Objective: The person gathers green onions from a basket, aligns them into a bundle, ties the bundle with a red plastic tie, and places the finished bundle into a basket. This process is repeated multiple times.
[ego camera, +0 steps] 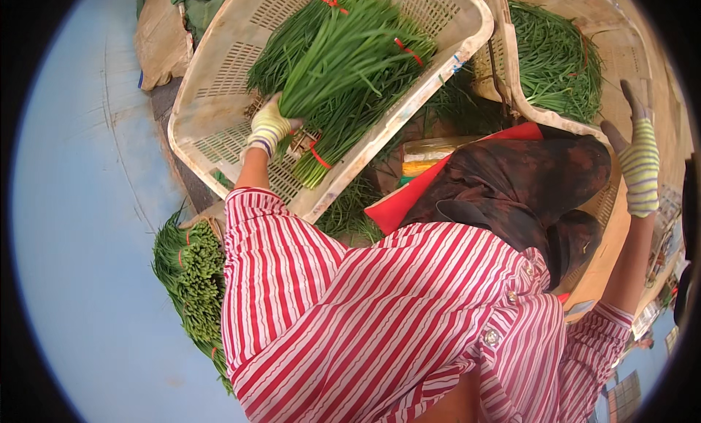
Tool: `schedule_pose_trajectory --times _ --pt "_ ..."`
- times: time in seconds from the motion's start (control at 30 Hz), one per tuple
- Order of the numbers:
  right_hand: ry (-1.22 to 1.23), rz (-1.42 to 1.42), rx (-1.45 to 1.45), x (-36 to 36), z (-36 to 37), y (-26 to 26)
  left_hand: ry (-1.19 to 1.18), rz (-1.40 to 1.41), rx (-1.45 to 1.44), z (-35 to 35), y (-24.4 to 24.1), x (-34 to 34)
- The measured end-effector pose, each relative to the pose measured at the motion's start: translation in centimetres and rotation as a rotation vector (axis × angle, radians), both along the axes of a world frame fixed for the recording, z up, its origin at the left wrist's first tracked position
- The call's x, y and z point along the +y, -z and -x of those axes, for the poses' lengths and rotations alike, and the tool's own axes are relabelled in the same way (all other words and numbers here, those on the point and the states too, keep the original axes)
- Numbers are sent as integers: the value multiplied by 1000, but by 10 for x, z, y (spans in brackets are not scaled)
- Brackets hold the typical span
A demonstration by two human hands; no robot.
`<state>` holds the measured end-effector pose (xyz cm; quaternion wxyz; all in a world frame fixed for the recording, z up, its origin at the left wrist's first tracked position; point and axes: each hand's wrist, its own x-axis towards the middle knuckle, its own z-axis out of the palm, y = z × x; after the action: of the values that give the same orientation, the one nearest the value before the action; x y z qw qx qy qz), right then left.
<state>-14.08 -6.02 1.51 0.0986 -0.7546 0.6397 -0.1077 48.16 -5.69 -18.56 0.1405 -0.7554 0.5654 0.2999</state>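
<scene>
My left hand (269,126), in a striped knit work glove, grips the lower end of a bunch of long green chives (339,61). Their leaves fan out over other bunches inside a white slatted plastic basket (189,86). Red ties (319,156) bind several of those bunches; the gripped end is partly hidden by my fingers. At the far right, my right hand (642,163) wears a matching glove, with thumb and fingers spread and nothing held. It is beside the rim of a second plastic basket (512,67), which contains more chives (558,67).
A stack of tied bunches (200,275) lies by my left elbow. Loose chive leaves (350,209) litter the ground between the baskets. Yellow and white packets (424,160) sit near my knee, next to red cloth (402,198). A tan sack (161,40) stands behind the left basket.
</scene>
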Motion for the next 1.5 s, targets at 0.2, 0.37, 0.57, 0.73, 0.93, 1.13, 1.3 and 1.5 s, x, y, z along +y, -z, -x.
schedule_pose_trajectory --times 0.2,0.37,0.57,0.73,0.93,1.13,1.3,1.5 --pt "136 -166 -28 19 33 14 -200 -202 -52 -36 57 66" --pt "183 -242 -16 29 34 16 -142 -252 -184 -8 58 64" --pt "247 -276 -13 50 42 21 -172 -359 -363 29 86 76" --pt "382 -394 -242 71 60 35 -253 -410 -404 34 120 99" --pt "502 -409 -315 100 80 30 -151 -325 -279 60 72 102" --pt "683 -413 -378 141 70 8 -92 -415 -382 45 130 84" --pt "848 -232 -373 208 123 -23 57 -195 -33 64 110 58" --pt "1465 181 -836 365 130 -1 -126 -214 151 90 133 13"
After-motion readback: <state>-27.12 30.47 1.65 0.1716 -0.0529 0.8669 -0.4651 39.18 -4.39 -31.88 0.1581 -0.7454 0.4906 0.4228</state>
